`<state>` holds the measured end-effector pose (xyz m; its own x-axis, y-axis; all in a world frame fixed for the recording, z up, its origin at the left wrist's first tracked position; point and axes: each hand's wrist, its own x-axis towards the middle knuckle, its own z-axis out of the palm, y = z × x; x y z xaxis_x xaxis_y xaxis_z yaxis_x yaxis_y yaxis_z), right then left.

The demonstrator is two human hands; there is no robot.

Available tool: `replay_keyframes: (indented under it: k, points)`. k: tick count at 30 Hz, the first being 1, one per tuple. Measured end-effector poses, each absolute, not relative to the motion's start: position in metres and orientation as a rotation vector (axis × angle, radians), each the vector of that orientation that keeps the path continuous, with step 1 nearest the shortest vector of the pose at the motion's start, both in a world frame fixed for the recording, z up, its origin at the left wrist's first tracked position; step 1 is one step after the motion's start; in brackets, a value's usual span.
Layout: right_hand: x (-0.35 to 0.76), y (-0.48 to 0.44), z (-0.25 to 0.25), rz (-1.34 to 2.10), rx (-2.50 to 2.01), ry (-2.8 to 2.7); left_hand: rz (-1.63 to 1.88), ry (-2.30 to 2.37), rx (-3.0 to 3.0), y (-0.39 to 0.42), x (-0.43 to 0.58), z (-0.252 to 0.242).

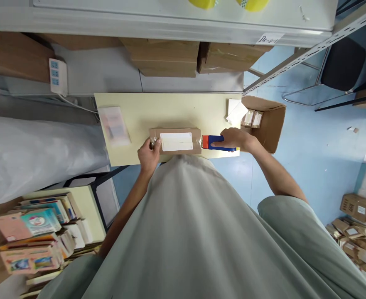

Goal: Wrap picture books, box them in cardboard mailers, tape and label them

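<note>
On the pale yellow table (pixel 170 110) lies a long brown cardboard box (pixel 175 131) with a white label (pixel 176 141) on its top and clear tape at both ends. My left hand (pixel 149 155) grips the box's left end, thumb on top near the label's edge. In my right hand (pixel 234 139) is a blue and red tape dispenser (pixel 214 142), its red end against the box's right end. The roll of tape is mostly hidden under that hand.
White papers (pixel 236 111) lie at the table's right, near an open carton (pixel 271 124) holding small labelled boxes. At the left sit a plastic-wrapped packet (pixel 114 126) and stacked books (pixel 42 224). A metal shelf (pixel 176 25) with cartons (pixel 167 58) and a power strip (pixel 58 77) stands behind.
</note>
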<state>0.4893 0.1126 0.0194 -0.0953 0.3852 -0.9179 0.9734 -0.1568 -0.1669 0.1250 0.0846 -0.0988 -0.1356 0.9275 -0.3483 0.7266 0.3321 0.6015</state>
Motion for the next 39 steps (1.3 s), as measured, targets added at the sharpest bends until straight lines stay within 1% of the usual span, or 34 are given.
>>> replay_keyframes:
  k: [4,9,17,22,28,39]
  points:
    - [0.487,0.110,0.015,-1.164,1.586,1.561,0.336,1.923,1.445,0.085,0.129,-0.091]
    - [0.493,0.106,0.002,-1.167,1.589,1.610,0.271,1.959,1.370,0.087,0.135,-0.087]
    - [0.527,0.097,-0.002,-1.441,1.586,1.566,0.258,1.963,1.340,0.092,0.135,-0.088]
    - [0.539,0.095,-0.004,-1.502,1.562,1.570,0.313,1.947,1.316,0.094,0.135,-0.093]
    - [0.531,0.092,-0.010,-1.402,1.564,1.602,0.314,1.948,1.329,0.096,0.133,-0.093]
    - [0.493,0.079,-0.005,-1.125,1.611,1.653,0.294,1.926,1.342,0.095,0.132,-0.093]
